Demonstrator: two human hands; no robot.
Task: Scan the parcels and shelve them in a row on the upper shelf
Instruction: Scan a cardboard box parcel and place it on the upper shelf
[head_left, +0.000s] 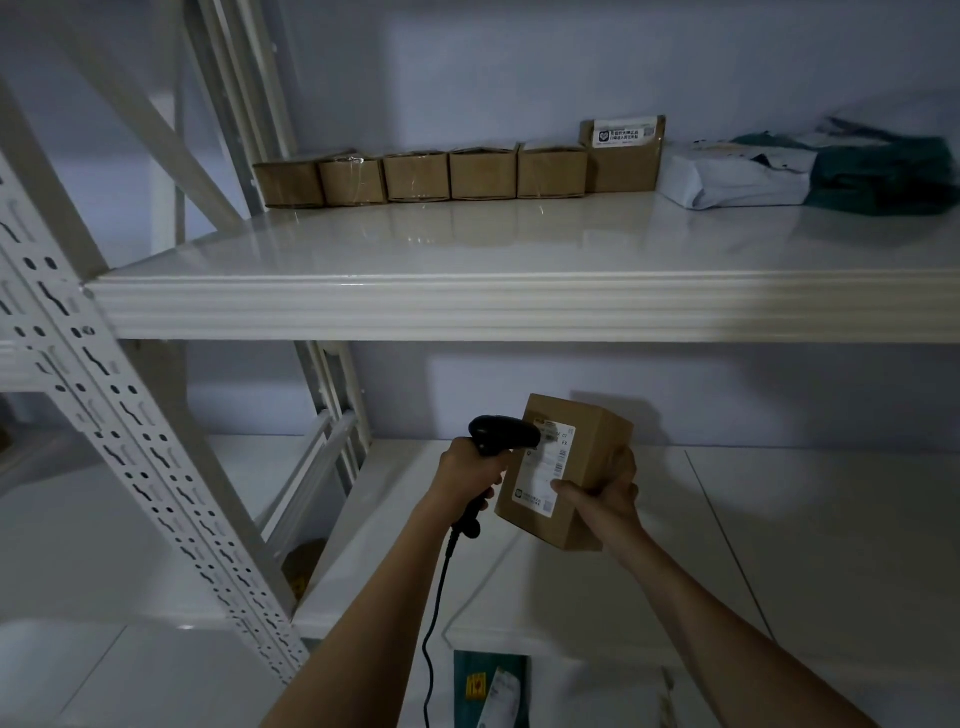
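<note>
My right hand (605, 491) grips a brown cardboard parcel (597, 457) with a white shipping label, held tilted above the lower shelf. A black corded barcode scanner (501, 434) is in my left hand (467, 475), its head almost touching the label's upper part. On the upper shelf (519, 306), several brown boxes (418, 176) stand in a row along the back wall. A taller labelled box (623, 156) closes the row's right end.
A white soft mailer (737, 179) and a dark green bag (883, 179) lie at the upper shelf's back right. A perforated white upright (130, 441) runs down the left. Below my arms lie a green packet and a white parcel (493, 691).
</note>
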